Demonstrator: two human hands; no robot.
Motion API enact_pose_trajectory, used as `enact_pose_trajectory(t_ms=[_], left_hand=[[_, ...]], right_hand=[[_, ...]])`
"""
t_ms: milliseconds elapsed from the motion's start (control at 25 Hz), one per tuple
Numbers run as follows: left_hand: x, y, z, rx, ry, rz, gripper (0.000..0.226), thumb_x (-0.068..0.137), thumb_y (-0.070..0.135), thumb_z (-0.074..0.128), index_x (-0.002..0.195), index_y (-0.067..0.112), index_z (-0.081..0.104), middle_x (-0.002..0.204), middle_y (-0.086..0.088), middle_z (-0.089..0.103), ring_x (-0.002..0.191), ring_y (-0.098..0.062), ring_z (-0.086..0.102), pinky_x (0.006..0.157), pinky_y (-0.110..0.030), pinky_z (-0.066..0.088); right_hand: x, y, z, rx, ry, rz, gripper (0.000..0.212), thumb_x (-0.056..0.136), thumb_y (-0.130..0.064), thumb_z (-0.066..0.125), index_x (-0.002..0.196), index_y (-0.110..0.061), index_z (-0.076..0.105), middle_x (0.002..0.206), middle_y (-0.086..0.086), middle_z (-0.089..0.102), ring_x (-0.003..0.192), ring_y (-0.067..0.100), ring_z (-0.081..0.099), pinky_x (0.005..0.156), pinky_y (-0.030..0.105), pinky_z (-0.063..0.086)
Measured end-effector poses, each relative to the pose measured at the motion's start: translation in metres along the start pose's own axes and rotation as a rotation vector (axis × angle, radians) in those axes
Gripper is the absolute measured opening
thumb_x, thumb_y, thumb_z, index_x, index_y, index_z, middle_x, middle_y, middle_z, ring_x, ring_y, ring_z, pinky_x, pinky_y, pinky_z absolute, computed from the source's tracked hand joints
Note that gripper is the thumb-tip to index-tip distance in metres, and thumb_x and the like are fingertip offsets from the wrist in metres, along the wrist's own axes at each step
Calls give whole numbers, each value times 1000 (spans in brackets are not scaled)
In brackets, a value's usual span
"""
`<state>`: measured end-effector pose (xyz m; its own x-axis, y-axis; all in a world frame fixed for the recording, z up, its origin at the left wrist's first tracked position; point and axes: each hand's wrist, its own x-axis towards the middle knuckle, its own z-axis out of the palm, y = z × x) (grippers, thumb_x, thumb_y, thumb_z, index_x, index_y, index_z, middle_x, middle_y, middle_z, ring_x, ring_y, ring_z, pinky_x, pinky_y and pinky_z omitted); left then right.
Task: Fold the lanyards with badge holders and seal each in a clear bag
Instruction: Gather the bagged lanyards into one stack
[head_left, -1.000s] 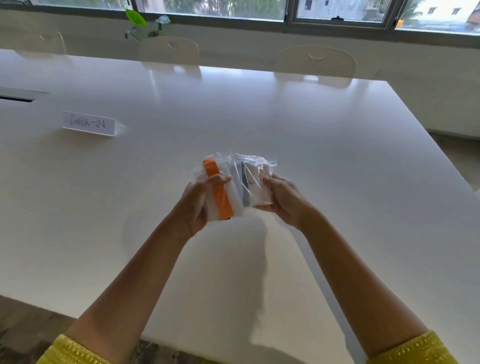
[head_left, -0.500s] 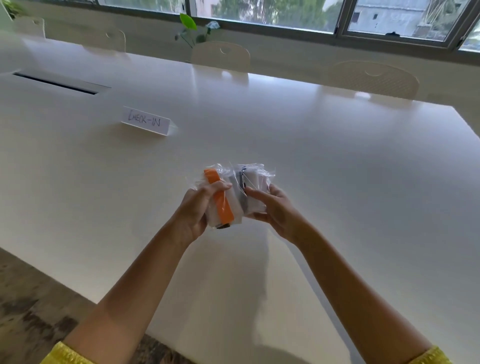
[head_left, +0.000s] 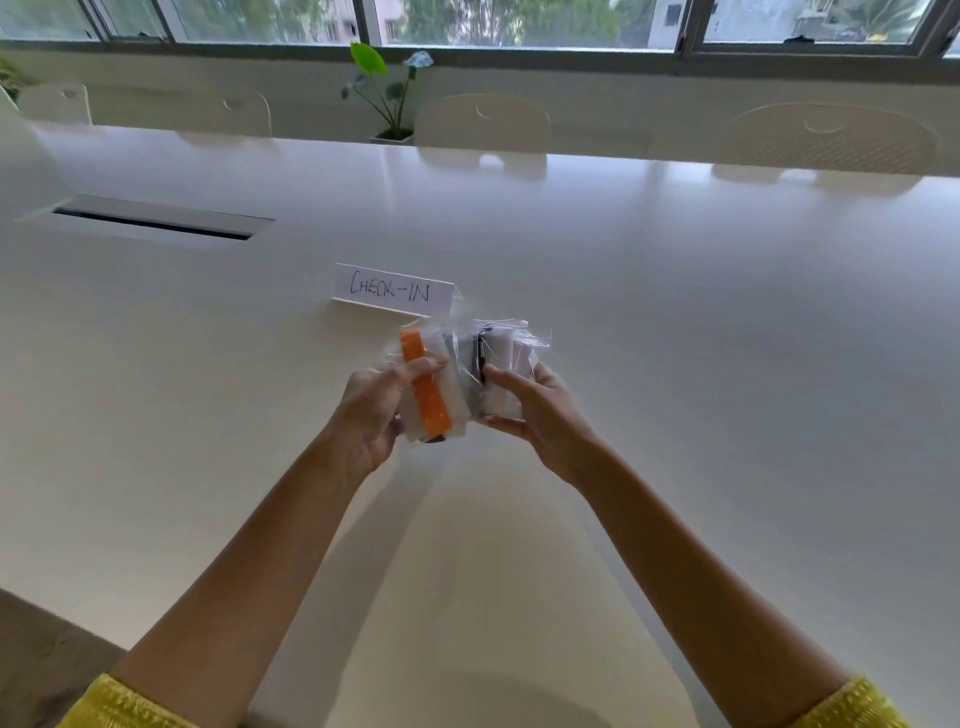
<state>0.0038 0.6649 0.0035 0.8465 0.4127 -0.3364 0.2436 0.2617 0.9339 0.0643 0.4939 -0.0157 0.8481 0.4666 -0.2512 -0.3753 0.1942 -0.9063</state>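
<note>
Head view, single entry, places given from the "CHECK-IN" card (head_left: 393, 289). The card is standing on the white desk (head_left: 675, 322). Just in front of the card and a little to its right, a bundle of clear bags (head_left: 470, 371) is being held above the desk by both hands. The left hand (head_left: 371, 410) is gripping the left side of the bundle, its grip clamped there with the thumb lying across an orange lanyard (head_left: 425, 387) folded inside the nearest bag. The right hand (head_left: 530, 410) is holding the right side, its grip curled round the bundle with the thumb pressing on the front beside a dark lanyard clip (head_left: 480, 358) showing through the plastic. How many bags are in the bundle is not telling clearly through the crumpled film. Behind the card and to its left, a cable slot (head_left: 153, 222) is sitting flush in the desk. Far behind the card, a potted plant (head_left: 387, 93) is standing at the window sill, with pale chairs (head_left: 483, 122) lining the desk's far edge. Yellow sleeves (head_left: 852, 704) are showing at the bottom corners.
</note>
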Motion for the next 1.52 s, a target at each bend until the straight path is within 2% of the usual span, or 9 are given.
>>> enact_pose_trajectory(t_ms=[240,360,480,600,800,960,1120,1320,1520], left_hand=[[56,25,-78,124,-130,2,71,61,31,91,122,10,62,116,-18,69,100,-34,70,70,-44,60],[77,28,-92,185,-86,59,83,45,25,100,117,8,62,108,-16,71,95,-31,73,76,-45,61],[101,38,-107,216,-2,127,75,50,16,96,114,7,57,104,-9,67,93,-26,69,72,-38,59],[128,49,-122,387,77,174,93,53,22,97,126,16,39,115,-3,55,106,-21,59,84,-39,55],[156,60,-133,424,14,153,117,54,21,96,145,22,22,131,-7,46,119,-26,52,101,-47,49],[168,62,-134,471,48,213,125,56,22,96,149,25,13,126,-6,40,118,-23,46,103,-40,46],[178,62,-139,531,56,256,111,59,31,94,146,21,26,132,-7,50,118,-23,54,93,-35,49],[185,56,-144,723,-90,297,72,87,33,73,148,18,39,150,-3,47,130,-12,48,108,-27,36],[175,49,-137,862,-42,341,61,99,50,48,151,22,34,155,-3,39,142,-18,38,119,-35,25]], right_hand=[[47,20,82,9,80,25,46,92,-17,66,132,-11,45,126,17,59,106,27,66,77,33,62],[66,28,104,-39,97,32,49,90,-19,69,131,-11,44,124,15,59,108,26,65,74,31,62],[90,31,115,-92,167,42,52,84,-24,74,126,-12,47,122,16,62,103,26,67,85,40,60],[105,29,123,-223,223,54,48,85,-28,72,122,-10,49,123,19,63,108,29,64,99,47,51],[118,24,124,-314,254,-15,11,96,-13,60,106,-14,56,102,8,66,87,18,63,75,29,51],[126,27,122,-492,328,-25,9,92,-23,67,92,-16,63,93,6,68,83,19,63,71,31,51],[130,26,120,-717,413,-48,24,87,-36,71,86,-19,55,111,17,62,104,32,61,94,49,50],[122,26,113,-952,498,-47,56,90,-51,60,118,-3,55,129,19,44,125,36,43,106,40,36],[114,24,99,-891,522,-110,72,91,-50,59,145,-7,38,141,17,39,135,33,36,113,38,28]])
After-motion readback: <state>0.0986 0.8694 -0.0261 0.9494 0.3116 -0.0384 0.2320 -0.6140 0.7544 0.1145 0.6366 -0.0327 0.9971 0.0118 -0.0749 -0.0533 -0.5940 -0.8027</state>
